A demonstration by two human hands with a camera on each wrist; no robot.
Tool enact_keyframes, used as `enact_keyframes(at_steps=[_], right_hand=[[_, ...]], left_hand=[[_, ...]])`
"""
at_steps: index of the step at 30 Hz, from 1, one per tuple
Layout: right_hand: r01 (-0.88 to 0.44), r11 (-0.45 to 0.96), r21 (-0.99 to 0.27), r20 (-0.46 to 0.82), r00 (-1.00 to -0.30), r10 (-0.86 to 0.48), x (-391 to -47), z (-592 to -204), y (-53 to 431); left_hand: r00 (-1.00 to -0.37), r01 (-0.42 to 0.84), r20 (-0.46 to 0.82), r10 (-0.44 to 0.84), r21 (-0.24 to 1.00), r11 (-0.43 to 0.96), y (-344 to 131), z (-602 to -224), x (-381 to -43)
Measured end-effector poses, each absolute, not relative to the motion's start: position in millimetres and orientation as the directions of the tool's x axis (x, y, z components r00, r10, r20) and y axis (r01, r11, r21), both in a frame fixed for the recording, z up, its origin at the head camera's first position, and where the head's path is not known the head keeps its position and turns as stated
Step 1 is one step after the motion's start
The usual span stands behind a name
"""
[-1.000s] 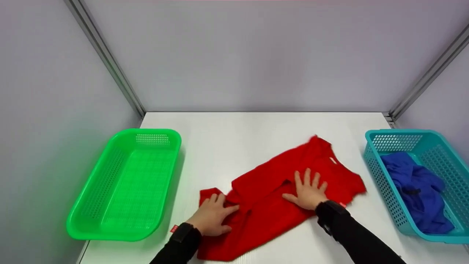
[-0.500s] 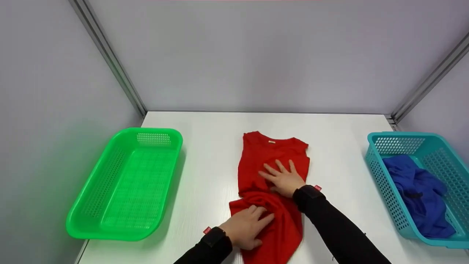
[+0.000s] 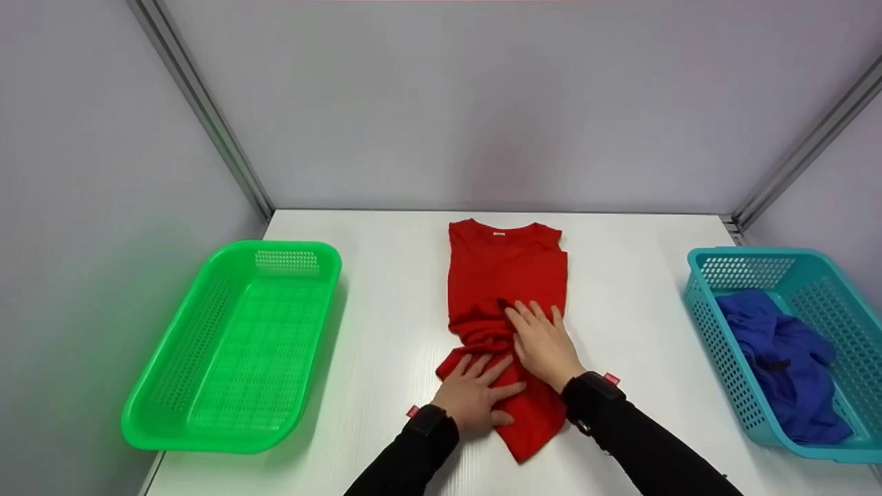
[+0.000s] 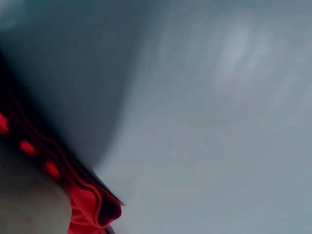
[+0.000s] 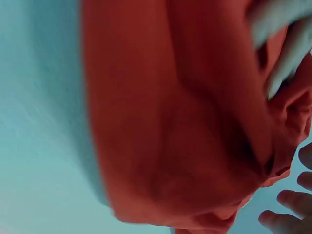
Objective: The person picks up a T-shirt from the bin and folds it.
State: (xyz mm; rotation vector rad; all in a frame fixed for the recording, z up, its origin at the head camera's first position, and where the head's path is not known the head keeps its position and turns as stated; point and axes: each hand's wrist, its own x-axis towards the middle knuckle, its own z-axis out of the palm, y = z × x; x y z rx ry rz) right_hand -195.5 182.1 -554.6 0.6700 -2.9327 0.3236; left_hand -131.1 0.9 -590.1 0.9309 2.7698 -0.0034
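Observation:
A red sleeveless shirt (image 3: 506,272) lies on the white table, neckline and pale label toward the back, its middle bunched into creases. My left hand (image 3: 474,396) rests with spread fingers on the lower part of the shirt. Higher up and to the right, my right hand (image 3: 546,344) lies on the bunched middle, its fingers extended. In the left wrist view a layered edge of the red shirt (image 4: 90,207) shows at the lower left. The right wrist view has the red shirt (image 5: 141,122) filling the centre, with fingers (image 5: 287,53) against its folds.
On the left stands a green plastic basket (image 3: 131,420) with nothing inside. A teal basket (image 3: 716,358) at the right holds a crumpled blue garment (image 3: 785,368). Grey panels (image 3: 482,103) wall the white table (image 3: 386,310) at the back and sides.
The red shirt has turned from slanting across the table to nearly straight, then shifted toward the back. Both hands moved with it, and its lower part is now bunched closer to the top.

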Motion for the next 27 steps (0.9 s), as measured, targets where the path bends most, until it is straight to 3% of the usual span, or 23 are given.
enact_keyframes(at_steps=[5,10,13,18,21,25,27], right_hand=[[-0.529,0.837,-0.142,0.299,-0.829,-0.473,-182.5,-562.2,181.6],[-0.654,0.756,-0.038,0.506,-0.665,-0.549,-161.3,-579.0,188.8],[-0.675,0.736,-0.048,0.432,-0.679,-0.594,-143.6,-590.3,196.4],[-0.64,0.76,-0.115,0.153,-0.767,-0.623,-115.8,-602.6,209.4],[-0.647,0.759,-0.076,0.177,-0.758,-0.628,-108.9,-605.0,214.4],[-0.674,0.739,0.02,0.345,-0.689,-0.638,-109.3,-605.0,219.6],[-0.673,0.739,0.035,0.413,-0.664,-0.623,-110.9,-602.3,222.2]], left_hand=[[-0.903,0.425,-0.085,0.421,-0.028,0.905,9.5,-596.3,-139.2],[-0.917,0.397,0.042,0.396,0.028,0.917,2.9,-601.8,-138.7],[-0.873,0.488,0.074,0.482,0.17,0.856,-14.2,-598.7,-139.1],[-0.763,0.62,0.034,0.645,0.321,0.716,-49.4,-590.2,-135.6],[-0.729,0.679,0.071,0.681,0.206,0.705,-61.8,-591.4,-131.4],[-0.72,0.669,0.19,0.667,-0.067,0.741,-65.3,-598.8,-128.7],[-0.713,0.647,0.235,0.661,-0.143,0.749,-64.1,-600.8,-127.6]])
